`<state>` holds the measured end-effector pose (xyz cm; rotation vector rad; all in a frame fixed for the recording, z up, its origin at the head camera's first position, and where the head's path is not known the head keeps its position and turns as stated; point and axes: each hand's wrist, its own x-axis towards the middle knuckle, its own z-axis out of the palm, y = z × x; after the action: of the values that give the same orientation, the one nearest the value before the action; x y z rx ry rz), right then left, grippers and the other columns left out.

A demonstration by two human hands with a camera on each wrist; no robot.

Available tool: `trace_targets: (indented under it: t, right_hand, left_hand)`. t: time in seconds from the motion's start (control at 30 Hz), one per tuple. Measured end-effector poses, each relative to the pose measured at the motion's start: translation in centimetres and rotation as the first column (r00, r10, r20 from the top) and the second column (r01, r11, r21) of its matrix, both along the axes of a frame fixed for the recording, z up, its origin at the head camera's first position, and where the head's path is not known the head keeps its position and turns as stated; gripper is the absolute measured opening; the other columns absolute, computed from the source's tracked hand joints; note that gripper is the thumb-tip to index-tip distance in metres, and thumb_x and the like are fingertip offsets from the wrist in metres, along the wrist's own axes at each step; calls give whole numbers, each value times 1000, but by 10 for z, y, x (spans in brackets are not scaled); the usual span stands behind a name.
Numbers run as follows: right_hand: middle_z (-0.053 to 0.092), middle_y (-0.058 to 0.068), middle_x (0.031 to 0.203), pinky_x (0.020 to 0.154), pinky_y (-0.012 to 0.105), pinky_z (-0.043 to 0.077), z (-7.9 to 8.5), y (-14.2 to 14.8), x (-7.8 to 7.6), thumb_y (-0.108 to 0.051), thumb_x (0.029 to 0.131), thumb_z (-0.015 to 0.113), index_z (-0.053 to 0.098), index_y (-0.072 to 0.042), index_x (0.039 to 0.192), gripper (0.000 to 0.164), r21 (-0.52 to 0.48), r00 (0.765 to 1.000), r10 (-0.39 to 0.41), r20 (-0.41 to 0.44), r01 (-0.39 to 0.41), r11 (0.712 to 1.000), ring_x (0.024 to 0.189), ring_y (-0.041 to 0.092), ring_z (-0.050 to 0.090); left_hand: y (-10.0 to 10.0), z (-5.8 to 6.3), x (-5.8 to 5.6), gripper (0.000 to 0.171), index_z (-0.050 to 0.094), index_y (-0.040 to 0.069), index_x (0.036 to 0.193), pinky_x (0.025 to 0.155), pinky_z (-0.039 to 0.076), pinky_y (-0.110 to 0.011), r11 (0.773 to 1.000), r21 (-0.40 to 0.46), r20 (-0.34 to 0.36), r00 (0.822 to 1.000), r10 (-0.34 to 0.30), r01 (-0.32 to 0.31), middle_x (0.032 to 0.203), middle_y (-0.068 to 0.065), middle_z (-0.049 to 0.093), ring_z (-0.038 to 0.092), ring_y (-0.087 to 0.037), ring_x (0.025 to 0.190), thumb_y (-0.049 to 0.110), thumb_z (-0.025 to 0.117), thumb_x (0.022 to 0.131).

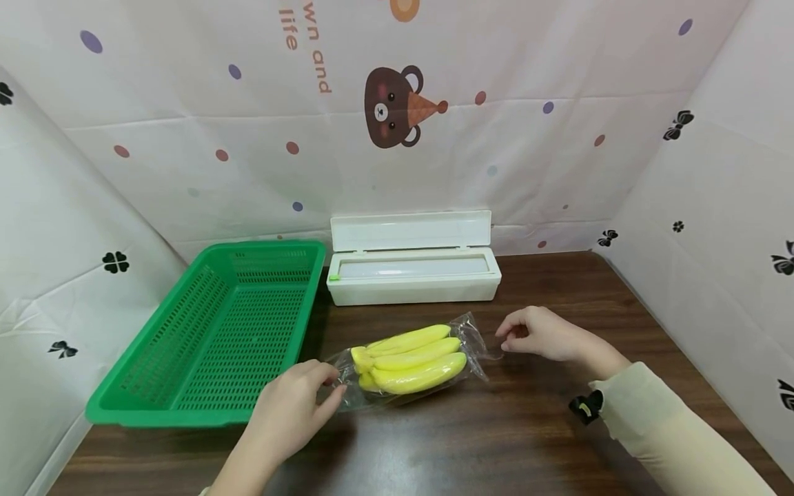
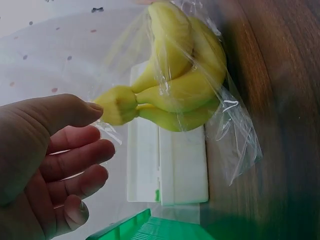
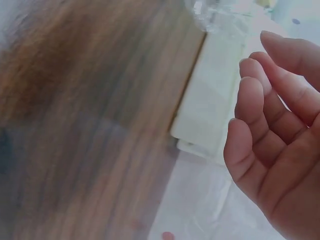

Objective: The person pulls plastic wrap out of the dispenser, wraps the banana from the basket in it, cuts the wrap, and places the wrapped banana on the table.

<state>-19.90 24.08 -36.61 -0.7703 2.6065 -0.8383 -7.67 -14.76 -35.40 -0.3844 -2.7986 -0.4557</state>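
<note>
A bunch of yellow bananas [image 1: 415, 372] lies on the table inside clear plastic film [image 1: 473, 339], which sticks out past both ends of the bunch. My left hand [image 1: 294, 406] is at the stem end, its fingers loosely bent beside the film. In the left wrist view, the thumb tip overlaps the banana stem [image 2: 120, 105], and the other fingers are apart from the thumb. Just beyond the film's right end hovers my right hand [image 1: 540, 334]. Its fingers are relaxed, with nothing between them in the right wrist view.
Behind the bananas stands a white film dispenser box [image 1: 414, 291] with its lid [image 1: 411, 231] raised against the patterned backdrop. At the left, a green plastic basket [image 1: 312, 296] sits close to my left hand. Printed cloth walls [image 1: 713, 275] border the brown wooden table [image 1: 496, 441].
</note>
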Motion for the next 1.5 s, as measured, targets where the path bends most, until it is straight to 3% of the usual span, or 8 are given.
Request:
trace_targets:
  t: [0.17, 0.27, 0.37, 0.63, 0.73, 1.0, 1.37, 1.5]
  right_hand:
    - [68, -5, 91, 64, 22, 46, 12, -11, 10, -15, 88, 65, 71, -13, 95, 9, 11, 985, -27, -172, 29, 1000, 73, 2, 53]
    - [67, -4, 95, 70, 27, 50, 15, -24, 20, -11, 88, 64, 71, -13, 98, 12, -2, 955, -14, -295, 14, 1000, 81, 5, 57]
    - [66, -3, 103, 82, 33, 52, 17, -41, 30, -11, 88, 64, 68, -10, 107, 19, -2, 916, 50, -399, -56, 998, 95, 10, 60]
    - [54, 9, 137, 101, 48, 41, 10, -80, 49, -22, 89, 64, 53, -9, 133, 47, 120, 824, 272, -498, -245, 962, 126, 25, 50]
    - [51, 7, 140, 104, 46, 40, 4, -89, 52, -25, 89, 64, 50, -9, 136, 52, 143, 819, 300, -489, -264, 954, 130, 24, 47]
    - [42, 4, 148, 112, 49, 28, -2, -97, 61, -33, 90, 63, 44, -11, 142, 59, 206, 851, 341, -399, -279, 938, 138, 21, 36]
    - [46, 2, 145, 113, 50, 24, -12, -101, 63, -37, 93, 58, 48, -12, 139, 53, 283, 841, 370, -395, -272, 920, 138, 22, 36]
    - [50, 1, 141, 112, 51, 27, -16, -102, 62, -38, 92, 58, 53, -13, 136, 50, 296, 816, 373, -442, -260, 919, 136, 22, 40]
  left_hand:
    - [0, -2, 2, 13, 66, 18, 78, 45, 36, -15, 1000, -1, -147, 989, -21, 21, 74, 9, 60, 47, -1, 59, 21, 78, 74]
    - [1, -5, 0, 15, 67, 13, 85, 50, 44, -19, 997, -5, -302, 950, -81, 83, 82, 5, 61, 52, -8, 68, 19, 75, 73]
    - [5, -7, -3, 29, 68, 8, 99, 67, 52, -33, 988, -41, -377, 914, -152, 148, 101, -5, 63, 60, -21, 88, 21, 73, 73]
    - [25, -14, -9, 49, 63, 14, 121, 97, 42, -54, 962, -210, -202, 955, -216, 174, 130, -6, 56, 51, -29, 122, 33, 74, 78]
    - [31, -17, -11, 50, 63, 14, 122, 100, 38, -58, 951, -250, -188, 955, -231, 181, 128, -4, 58, 52, -27, 122, 33, 74, 77]
    - [39, -22, -16, 39, 69, 15, 107, 101, 34, -63, 913, -360, -248, 924, -291, 190, 114, 0, 66, 56, -25, 117, 32, 77, 73]
    - [49, -24, -15, 41, 72, 17, 95, 102, 24, -70, 867, -459, -204, 928, -313, 192, 105, 2, 67, 58, -26, 116, 52, 74, 73]
    - [51, -29, -15, 46, 72, 17, 96, 102, 26, -69, 855, -488, -221, 923, -316, 176, 102, 1, 66, 58, -25, 116, 55, 74, 71]
